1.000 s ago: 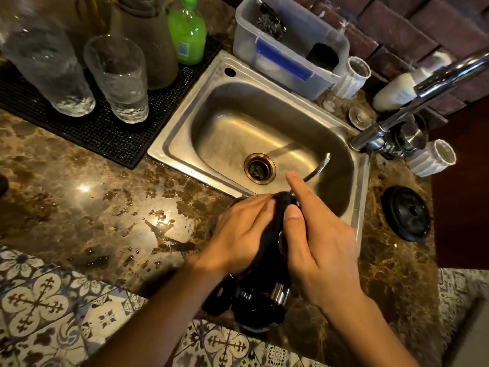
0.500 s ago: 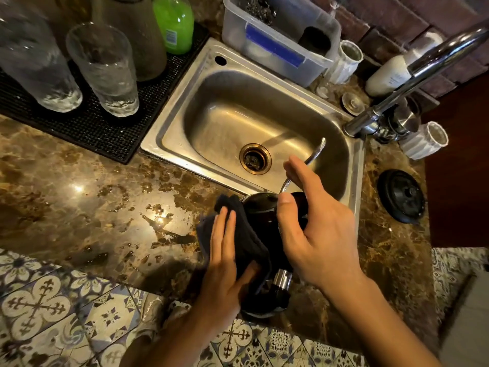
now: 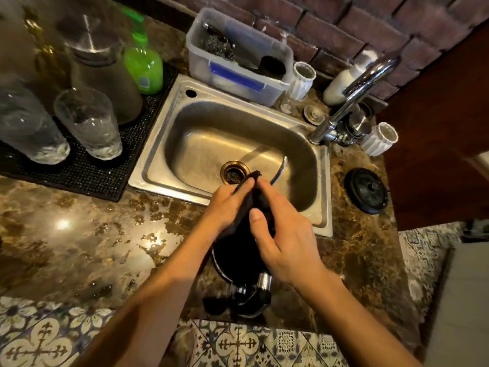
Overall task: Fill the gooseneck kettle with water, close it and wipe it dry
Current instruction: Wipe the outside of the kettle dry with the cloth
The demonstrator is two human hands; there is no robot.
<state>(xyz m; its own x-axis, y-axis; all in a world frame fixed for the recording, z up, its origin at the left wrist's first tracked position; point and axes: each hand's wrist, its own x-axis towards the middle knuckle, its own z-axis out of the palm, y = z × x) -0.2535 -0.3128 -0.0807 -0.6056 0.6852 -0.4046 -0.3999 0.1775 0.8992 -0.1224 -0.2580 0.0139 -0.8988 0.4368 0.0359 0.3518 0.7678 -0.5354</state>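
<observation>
A black gooseneck kettle (image 3: 238, 258) stands on the marble counter just in front of the sink, its thin metal spout (image 3: 280, 170) reaching over the basin and its handle toward me. A dark cloth (image 3: 254, 200) is draped over the kettle's top. My left hand (image 3: 227, 207) presses the cloth against the kettle's far left side. On the right, my right hand (image 3: 285, 239) rests over the kettle with the thumb on the cloth. A round black lid (image 3: 367, 190) lies on the counter to the right of the sink.
The steel sink (image 3: 185, 115) has a curved tap (image 3: 352, 96) at its right rear. On a black mat (image 3: 87, 178) at the left stand two glasses (image 3: 90, 123), a jug and a green soap bottle (image 3: 144, 67). Behind the sink sit a plastic tub (image 3: 238, 75) and white cups (image 3: 379, 139). The counter is wet.
My left hand has carried the cloth from the kettle's lower left side up over its top, toward the spout. The right hand stays on the kettle.
</observation>
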